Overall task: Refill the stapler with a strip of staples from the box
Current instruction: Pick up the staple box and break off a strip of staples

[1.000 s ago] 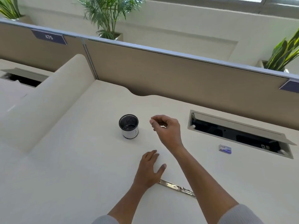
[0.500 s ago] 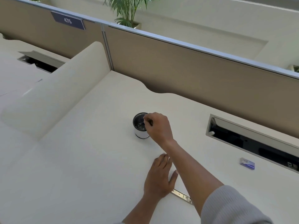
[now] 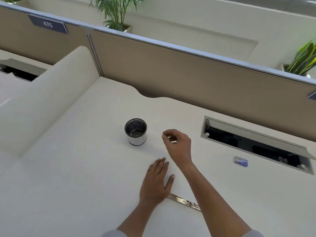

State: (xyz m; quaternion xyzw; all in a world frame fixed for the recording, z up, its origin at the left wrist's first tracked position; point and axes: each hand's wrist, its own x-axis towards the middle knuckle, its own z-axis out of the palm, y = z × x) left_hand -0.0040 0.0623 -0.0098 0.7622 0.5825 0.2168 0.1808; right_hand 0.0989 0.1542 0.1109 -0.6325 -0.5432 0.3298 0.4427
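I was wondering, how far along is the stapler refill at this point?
Early. The stapler lies on the desk, its metal rail showing beside the flat left hand. The right hand hovers near the mesh cup, fingers pinched; what they hold is unclear. The staple box sits apart. No strip is visibly loaded.

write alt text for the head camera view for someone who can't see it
A person's left hand presses flat on a cream desk over a silver metal stapler, while the right hand hovers, fingertips pinched, beside a black mesh pen cup. A small blue staple box lies farther right.
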